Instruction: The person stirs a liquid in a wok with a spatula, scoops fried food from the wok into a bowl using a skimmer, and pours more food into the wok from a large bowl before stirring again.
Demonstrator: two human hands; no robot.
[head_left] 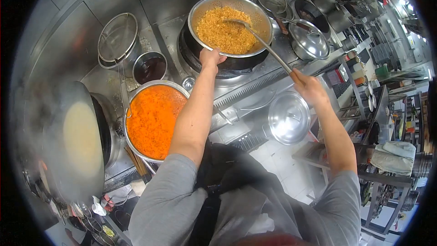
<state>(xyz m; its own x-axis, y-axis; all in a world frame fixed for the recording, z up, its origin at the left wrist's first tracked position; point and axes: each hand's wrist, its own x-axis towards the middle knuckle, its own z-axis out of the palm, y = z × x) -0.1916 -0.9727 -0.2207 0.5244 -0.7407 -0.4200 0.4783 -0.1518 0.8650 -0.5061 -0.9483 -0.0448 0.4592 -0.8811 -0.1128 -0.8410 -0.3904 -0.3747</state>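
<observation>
My left hand point(211, 59) grips the near rim of a wide metal colander point(266, 29), its fingers closed over the edge. Inside lies a heap of golden-yellow, crumbly food point(218, 29). The colander rests on a dark wok point(186, 50) over the stove. My right hand point(310, 90) is wrapped around the handle of a long metal ladle point(268, 48), whose head is partly sunk in the food. Below my left forearm stands a large pot of orange, oily liquid point(152, 118).
At left, a wok point(84, 134) of pale liquid steams. A mesh strainer point(117, 36) lies over a pot beside a pot of dark liquid point(150, 68). A lidded pot point(309, 40) stands right of the colander. A metal lid point(289, 117) is near my right forearm.
</observation>
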